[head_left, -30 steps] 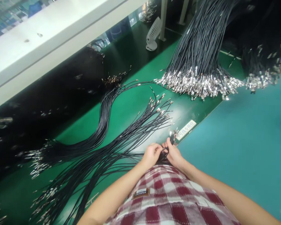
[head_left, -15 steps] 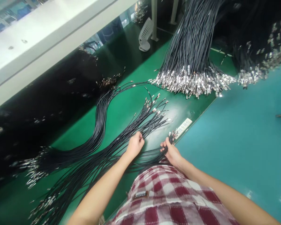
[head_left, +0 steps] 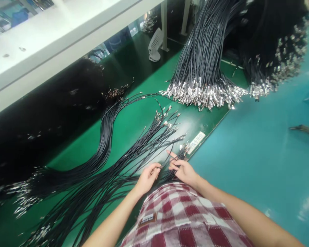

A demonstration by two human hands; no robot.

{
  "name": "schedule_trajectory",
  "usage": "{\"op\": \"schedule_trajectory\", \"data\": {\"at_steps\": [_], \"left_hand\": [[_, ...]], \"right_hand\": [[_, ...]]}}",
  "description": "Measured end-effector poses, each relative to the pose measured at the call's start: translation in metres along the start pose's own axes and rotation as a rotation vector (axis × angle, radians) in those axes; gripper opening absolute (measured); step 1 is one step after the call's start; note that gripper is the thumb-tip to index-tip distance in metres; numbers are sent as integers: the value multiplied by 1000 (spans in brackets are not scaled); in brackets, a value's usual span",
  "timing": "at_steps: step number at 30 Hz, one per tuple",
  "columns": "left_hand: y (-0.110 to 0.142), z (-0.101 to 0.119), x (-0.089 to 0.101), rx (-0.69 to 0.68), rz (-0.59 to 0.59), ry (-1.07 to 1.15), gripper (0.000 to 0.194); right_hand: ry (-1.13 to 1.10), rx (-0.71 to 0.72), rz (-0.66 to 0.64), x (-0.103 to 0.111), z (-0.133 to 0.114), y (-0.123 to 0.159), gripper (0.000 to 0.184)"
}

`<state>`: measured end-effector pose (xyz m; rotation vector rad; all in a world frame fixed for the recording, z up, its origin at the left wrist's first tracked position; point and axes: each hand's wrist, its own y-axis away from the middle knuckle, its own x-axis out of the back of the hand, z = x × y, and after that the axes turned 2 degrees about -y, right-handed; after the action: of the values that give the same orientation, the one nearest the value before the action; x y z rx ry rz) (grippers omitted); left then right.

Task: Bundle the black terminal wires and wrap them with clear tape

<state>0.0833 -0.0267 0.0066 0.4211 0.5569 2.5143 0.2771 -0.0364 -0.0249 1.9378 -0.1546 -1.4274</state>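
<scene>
Between both hands (head_left: pixel 167 173), black wires (head_left: pixel 154 137), tips up-right.

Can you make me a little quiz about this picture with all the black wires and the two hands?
1. True or false: the left hand is pinching black wires fanned out on the green table.
2. What is on the ends of the big wire bundle at the top? A) red caps B) shiny metal terminals C) nothing
3. Fill in: the right hand is next to a small bunch of wire ends, near a white ____ on the table's edge.

Key: 1 true; 2 B; 3 label
</scene>
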Motion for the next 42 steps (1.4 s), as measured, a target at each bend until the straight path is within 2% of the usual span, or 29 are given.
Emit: {"op": "schedule_trajectory", "data": {"at_steps": [3,7,10,12,16,19,23,26,28,30,32,36,39,42], "left_hand": [[13,1,-8,-36,-20,-180,28],[27,5,-12,-101,-70,-365,20],[24,8,-10,-135,-162,-479,18],[12,9,-5,-175,-174,-519,16],[-34,6,7,-336,56,-504,15],[-71,-2,11,-416,120,-485,23],[-97,-5,11,-349,117,-560,23],[-104,0,8,-243,135,-901,19],[-106,6,7,-183,98,-1128,13],[-107,12,7,-142,23,-1225,10],[-103,16,9,-118,-16,-1196,11],[-77,21,12,-159,43,-953,14],[-52,20,5,-193,67,-791,15],[-31,18,-8,-116,45,-682,12]], "right_hand": [[20,0,74,3,1,-2,32],[62,17,237,10,5,-10,30],[89,77,340,14,9,-14,33],[69,112,381,15,10,-15,40],[24,104,432,16,8,-14,43],[-5,57,440,17,6,-13,44],[-43,32,381,21,6,-13,44],[-43,39,377,24,8,-14,44],[-44,55,394,24,8,-15,43],[-38,71,405,22,8,-15,36],[-18,77,398,20,7,-14,26],[5,103,339,15,6,-11,32],[42,159,334,12,6,-8,28],[101,174,314,11,7,-6,25]]}}
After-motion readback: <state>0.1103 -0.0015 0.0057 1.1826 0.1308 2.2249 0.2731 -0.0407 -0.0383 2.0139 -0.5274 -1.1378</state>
